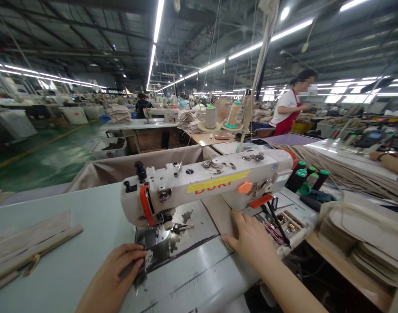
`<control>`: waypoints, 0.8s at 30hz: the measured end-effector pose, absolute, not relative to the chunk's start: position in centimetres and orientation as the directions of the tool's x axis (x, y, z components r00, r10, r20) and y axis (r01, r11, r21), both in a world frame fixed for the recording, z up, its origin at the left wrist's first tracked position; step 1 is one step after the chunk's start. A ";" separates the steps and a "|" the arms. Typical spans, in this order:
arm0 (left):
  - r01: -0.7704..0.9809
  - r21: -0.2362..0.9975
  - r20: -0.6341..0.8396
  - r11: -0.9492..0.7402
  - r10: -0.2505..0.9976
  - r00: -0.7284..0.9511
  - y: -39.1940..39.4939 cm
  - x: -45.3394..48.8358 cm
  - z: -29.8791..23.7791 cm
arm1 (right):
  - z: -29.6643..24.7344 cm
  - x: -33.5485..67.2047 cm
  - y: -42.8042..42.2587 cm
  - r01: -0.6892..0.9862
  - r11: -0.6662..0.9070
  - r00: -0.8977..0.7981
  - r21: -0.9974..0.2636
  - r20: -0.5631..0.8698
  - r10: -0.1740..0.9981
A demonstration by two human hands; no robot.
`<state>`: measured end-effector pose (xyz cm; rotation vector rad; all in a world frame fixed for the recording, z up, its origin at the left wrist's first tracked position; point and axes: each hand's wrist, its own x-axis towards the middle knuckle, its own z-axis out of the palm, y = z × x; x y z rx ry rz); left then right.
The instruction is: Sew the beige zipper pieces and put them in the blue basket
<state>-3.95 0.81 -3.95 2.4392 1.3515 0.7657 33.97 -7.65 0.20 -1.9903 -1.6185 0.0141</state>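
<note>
A white sewing machine (205, 176) stands across the table in front of me. Beside its needle plate, my left hand (115, 271) is closed, thumb and fingers nearly meeting; a dark patch shows between them, but I cannot make out what it is. To the right, my right hand (246, 237) grips the edge of a flat beige fabric piece (218, 213), which lies on the bed beneath the machine's arm. The presser foot (168, 226) is above the metal plate, with no fabric visible under it.
Folded beige pieces (32, 239) lie on the table at left. A parts tray (288, 224) with scissors beside it sits at right, near thread spools (301, 176) and stacked beige panels (365, 234). A co-worker in a red apron (286, 124) stands behind; another person's forearm (392, 161) shows at far right.
</note>
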 end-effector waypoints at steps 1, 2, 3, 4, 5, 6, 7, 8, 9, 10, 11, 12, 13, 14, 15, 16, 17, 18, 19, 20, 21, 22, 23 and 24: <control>0.708 0.456 0.328 -0.539 0.841 0.430 0.8 -4.0 -4.1 | 0.1 33.6 -7.4 0.915 -0.129 0.268 -0.383 0.336 0.903; 0.704 0.460 0.332 -0.540 0.841 0.428 0.9 -4.0 -4.2 | 0.0 33.3 -7.3 0.929 -0.148 0.268 -0.341 0.340 0.902; 0.700 0.465 0.336 -0.542 0.839 0.427 0.9 -4.1 -4.3 | 0.1 33.1 -7.2 0.939 -0.162 0.266 -0.303 0.346 0.900; 0.695 0.469 0.339 -0.545 0.838 0.428 0.9 -4.1 -4.4 | 0.2 32.9 -7.1 0.947 -0.171 0.264 -0.271 0.353 0.898; 0.690 0.474 0.340 -0.547 0.837 0.430 0.9 -4.1 -4.4 | 0.3 32.8 -7.0 0.953 -0.177 0.260 -0.246 0.362 0.895; 0.685 0.479 0.338 -0.549 0.835 0.434 0.9 -4.1 -4.4 | 0.5 32.8 -6.9 0.957 -0.179 0.255 -0.227 0.372 0.893; 0.681 0.484 0.333 -0.550 0.835 0.438 0.9 -4.0 -4.3 | 0.6 32.8 -6.9 0.960 -0.175 0.248 -0.217 0.380 0.891; 0.679 0.489 0.326 -0.547 0.837 0.439 0.8 -3.9 -4.1 | 0.7 32.9 -7.0 0.963 -0.166 0.240 -0.214 0.387 0.890; 0.679 0.496 0.320 -0.542 0.841 0.437 0.7 -3.8 -3.8 | 0.6 32.9 -7.2 0.964 -0.152 0.230 -0.219 0.393 0.890; 0.679 0.503 0.312 -0.534 0.846 0.433 0.6 -3.7 -3.5 | 0.5 33.0 -7.4 0.964 -0.135 0.219 -0.229 0.396 0.892; 0.679 0.512 0.305 -0.527 0.850 0.430 0.4 -3.5 -3.2 | 0.4 33.1 -7.6 0.964 -0.113 0.206 -0.242 0.402 0.892; 0.675 0.520 0.300 -0.524 0.852 0.430 0.3 -3.4 -3.0 | 0.1 33.2 -7.8 0.963 -0.089 0.191 -0.254 0.413 0.890; 0.670 0.526 0.296 -0.524 0.851 0.433 0.2 -3.2 -2.7 | -0.1 33.4 -7.9 0.963 -0.068 0.180 -0.263 0.432 0.884; 0.665 0.530 0.293 -0.526 0.850 0.439 0.2 -3.1 -2.6 | -0.3 33.6 -8.0 0.962 -0.054 0.175 -0.267 0.453 0.874; 0.662 0.531 0.292 -0.530 0.847 0.444 0.1 -3.0 -2.5 | -0.4 33.8 -7.9 0.962 -0.048 0.175 -0.268 0.474 0.863; 0.660 0.529 0.292 -0.533 0.845 0.448 0.1 -2.9 -2.4 | -0.4 34.0 -7.8 0.962 -0.048 0.181 -0.270 0.493 0.851; 0.661 0.526 0.295 -0.536 0.843 0.449 0.0 -2.8 -2.3 | -0.2 34.3 -7.8 0.959 -0.055 0.197 -0.279 0.512 0.836; 0.663 0.521 0.298 -0.538 0.842 0.449 0.0 -2.8 -2.3 | 0.1 34.4 -7.8 0.952 -0.064 0.219 -0.298 0.522 0.824; 0.665 0.515 0.306 -0.541 0.841 0.447 -0.1 -2.8 -2.3 | 0.6 34.5 -8.0 0.942 -0.068 0.241 -0.327 0.525 0.816; 0.665 0.509 0.319 -0.546 0.837 0.444 -0.3 -2.8 -2.2 | 1.0 34.5 -8.4 0.930 -0.063 0.259 -0.363 0.523 0.812; 0.664 0.500 0.342 -0.556 0.831 0.438 -0.5 -2.8 -2.2 | 1.4 34.3 -9.0 0.915 -0.049 0.268 -0.400 0.515 0.814; 0.660 0.489 0.373 -0.570 0.821 0.432 -0.8 -2.8 -2.1 | 1.7 33.9 -9.8 0.901 -0.018 0.258 -0.433 0.501 0.826; 0.654 0.475 0.408 -0.588 0.806 0.428 -1.1 -2.7 -2.0 | 1.6 33.2 -10.8 0.889 0.027 0.224 -0.456 0.486 0.845; 0.646 0.459 0.440 -0.610 0.788 0.431 -1.4 -2.6 -1.9 | 1.2 32.3 -11.8 0.877 0.096 0.160 -0.472 0.473 0.867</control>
